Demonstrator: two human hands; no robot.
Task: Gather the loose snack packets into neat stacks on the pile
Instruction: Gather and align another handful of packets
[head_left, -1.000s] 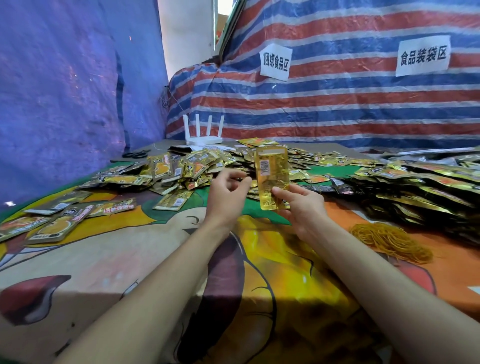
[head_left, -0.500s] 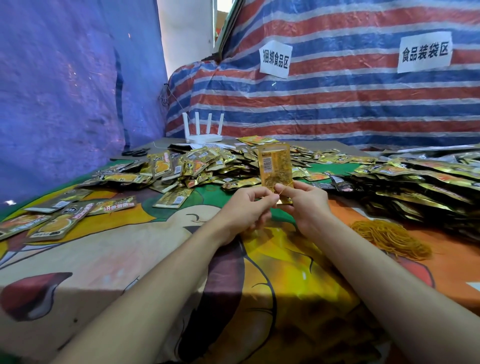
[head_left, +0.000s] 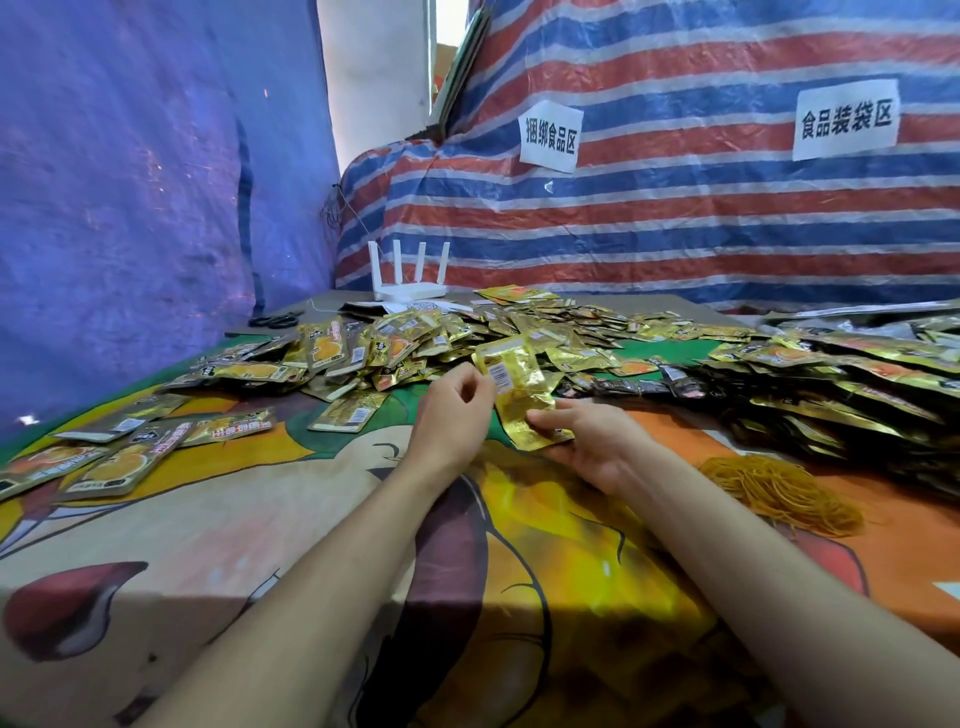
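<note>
A: Your right hand (head_left: 597, 441) grips the gold packet (head_left: 514, 384) by its lower end, thumb on top, fingers underneath.
B: Your left hand (head_left: 457, 410) pinches its left edge with curled fingers. You hold it tilted above the cloth (head_left: 260, 519), just in front of the loose pile (head_left: 415, 338).

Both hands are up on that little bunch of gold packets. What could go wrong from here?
1. The held packets are glossy foil, tilted, gripped only at one edge and the lower end by the left hand and right hand; they may fan out or slip.
2. The rubber bands lie close beside the right forearm; a sweep could scatter them.
</note>
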